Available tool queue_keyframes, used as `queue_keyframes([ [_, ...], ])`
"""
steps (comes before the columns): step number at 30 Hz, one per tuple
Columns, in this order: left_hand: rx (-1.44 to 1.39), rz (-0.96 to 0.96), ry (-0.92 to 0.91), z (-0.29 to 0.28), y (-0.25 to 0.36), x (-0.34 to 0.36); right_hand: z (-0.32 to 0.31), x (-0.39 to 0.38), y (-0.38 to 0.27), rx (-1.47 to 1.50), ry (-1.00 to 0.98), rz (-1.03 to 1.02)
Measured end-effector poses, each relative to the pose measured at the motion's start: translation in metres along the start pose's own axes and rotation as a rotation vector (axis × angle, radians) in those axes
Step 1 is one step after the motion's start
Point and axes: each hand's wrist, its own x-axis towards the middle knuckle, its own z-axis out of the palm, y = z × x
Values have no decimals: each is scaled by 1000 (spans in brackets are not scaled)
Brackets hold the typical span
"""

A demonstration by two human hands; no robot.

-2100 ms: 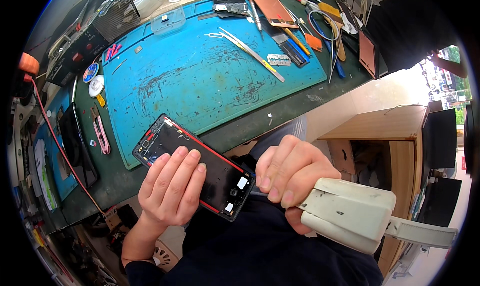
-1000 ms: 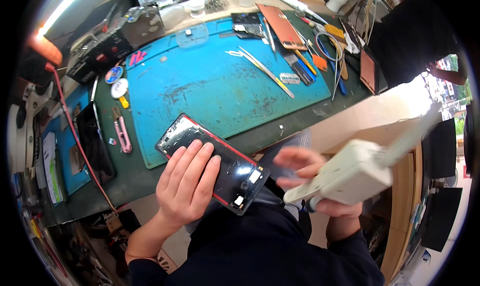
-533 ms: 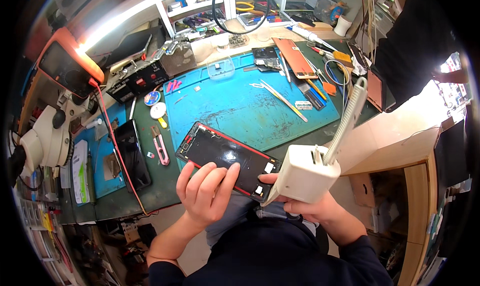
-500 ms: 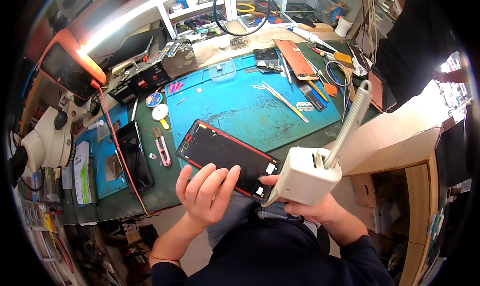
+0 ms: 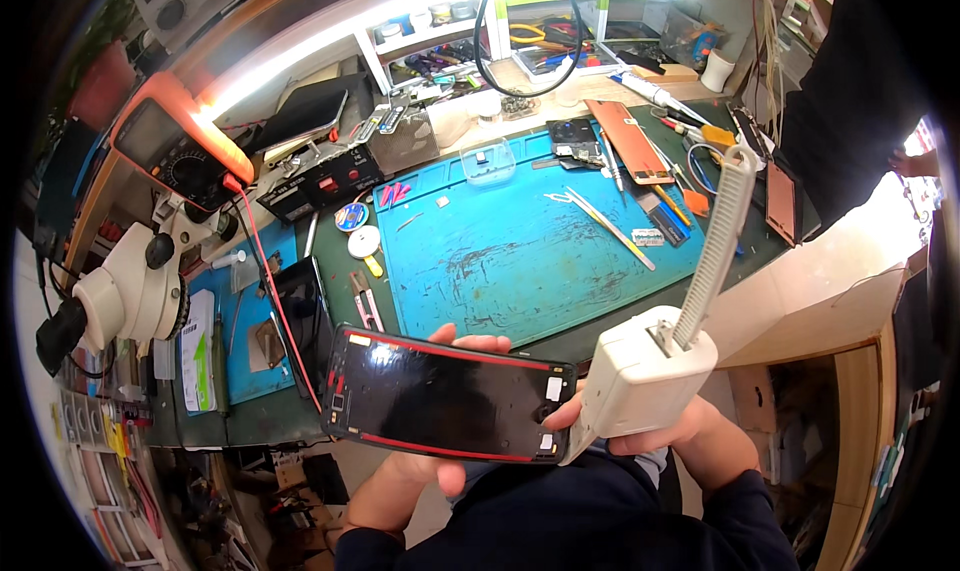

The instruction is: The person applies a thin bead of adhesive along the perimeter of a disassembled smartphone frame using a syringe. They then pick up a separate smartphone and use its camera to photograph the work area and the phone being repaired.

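Box (image 5: 491,178) with small part (image 5: 482,158) inside, beyond phone frame (image 5: 430,401)

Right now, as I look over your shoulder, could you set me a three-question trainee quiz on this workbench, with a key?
1. Multiple choice: the long strips edging the flat black rectangular panel are: a) green, b) red, c) yellow.
2. True or false: the right hand holds the boxy cream plastic tool with the ribbed bar.
3. Fill the gap: the clear plastic box sits on the ____ rectangular mat.

Key: 1. b; 2. true; 3. blue.
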Motion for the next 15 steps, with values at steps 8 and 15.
queue_keyframes([
  [8,78,107,91,-13,-5,1,-22,11,14,304,-115,-60],
  [15,565,-147,322,-3,9,-9,-39,21,-10,-63,204,-756],
])
